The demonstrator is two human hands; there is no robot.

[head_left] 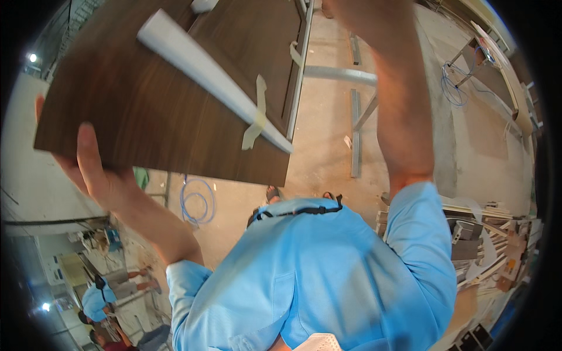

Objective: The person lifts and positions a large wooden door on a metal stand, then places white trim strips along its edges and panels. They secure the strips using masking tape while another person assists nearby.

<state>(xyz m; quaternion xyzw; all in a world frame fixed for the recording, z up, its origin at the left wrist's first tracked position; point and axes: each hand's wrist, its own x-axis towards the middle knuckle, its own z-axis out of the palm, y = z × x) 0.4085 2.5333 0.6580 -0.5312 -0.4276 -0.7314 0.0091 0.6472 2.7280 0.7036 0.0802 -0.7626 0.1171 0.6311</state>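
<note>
A dark brown wood-grain panel [146,99] is held up in front of me, tilted. My left hand [93,172] grips its lower left corner, thumb laid on the face. A white rolled sheet [205,67] lies diagonally across the panel, fixed near its lower end with strips of pale masking tape [256,114]. My right forearm [398,105] rises to the top edge of the picture, right of the panel. Only the base of my right hand [345,9] shows there, so its grip is hidden. Below, my light blue shirt [316,269] fills the view.
Beneath is a concrete floor with grey metal frame bars [355,128]. A coil of blue hose [196,202] lies under the panel's edge, and a blue cable [456,88] at upper right. Wood offcuts [486,245] pile up at right. Other people [96,301] crouch at lower left.
</note>
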